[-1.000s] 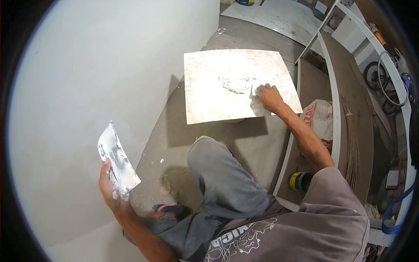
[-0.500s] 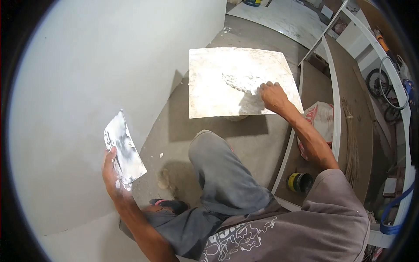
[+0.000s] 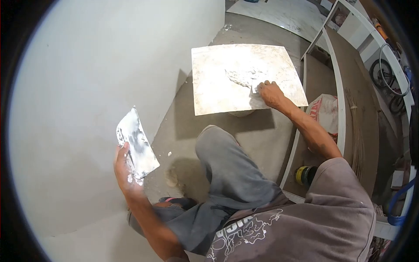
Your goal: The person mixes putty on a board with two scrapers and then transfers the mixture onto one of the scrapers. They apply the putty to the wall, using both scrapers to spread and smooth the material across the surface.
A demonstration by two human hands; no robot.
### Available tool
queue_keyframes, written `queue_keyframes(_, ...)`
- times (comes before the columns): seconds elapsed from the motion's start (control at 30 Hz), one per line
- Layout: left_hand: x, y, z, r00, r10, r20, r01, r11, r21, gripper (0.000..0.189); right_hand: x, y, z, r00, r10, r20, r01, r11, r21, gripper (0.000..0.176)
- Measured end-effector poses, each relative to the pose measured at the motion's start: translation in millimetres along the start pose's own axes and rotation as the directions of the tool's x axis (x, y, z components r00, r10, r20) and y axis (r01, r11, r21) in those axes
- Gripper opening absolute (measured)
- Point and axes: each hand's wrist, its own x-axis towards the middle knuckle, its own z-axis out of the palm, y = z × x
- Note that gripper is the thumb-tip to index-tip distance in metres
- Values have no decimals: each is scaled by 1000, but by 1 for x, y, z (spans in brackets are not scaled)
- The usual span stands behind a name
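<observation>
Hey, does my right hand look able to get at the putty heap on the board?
Likely yes: the right hand, holding a small scraper, is on the board beside the putty heap, nothing between them.

White-smeared grey trowel (image 3: 137, 146), mottled cream board (image 3: 218, 87), white putty (image 3: 242, 77)

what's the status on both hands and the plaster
Left hand gripping smeared trowel. Right hand holding small scraper at plaster pile on board. Nothing in the way.
</observation>
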Motion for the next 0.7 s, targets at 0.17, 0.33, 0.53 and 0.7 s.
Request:
queue_keyframes(0.17, -4, -1, 8, 1000, 3, -2, -4, 1000, -31, 33, -1, 1, -52, 999, 6, 39, -6, 1000, 0, 18)
queue_keyframes(0.33, 3, -7, 0, 1000, 6, 11, -5, 999, -33, 31, -11, -29, -6, 992, -112, -59, 109, 993, -46, 17)
queue_keyframes(0.53, 0, -6, 8, 1000, 9, 14, -9, 1000, -10, 31, -5, -3, -52, 996, -83, 22, 83, 996, -19, 18)
queue_keyframes(0.7, -3, -7, 13, 1000, 7, 3, -7, 1000, 6, 33, -7, -14, 0, 993, -117, 2, 117, 992, -50, 19)
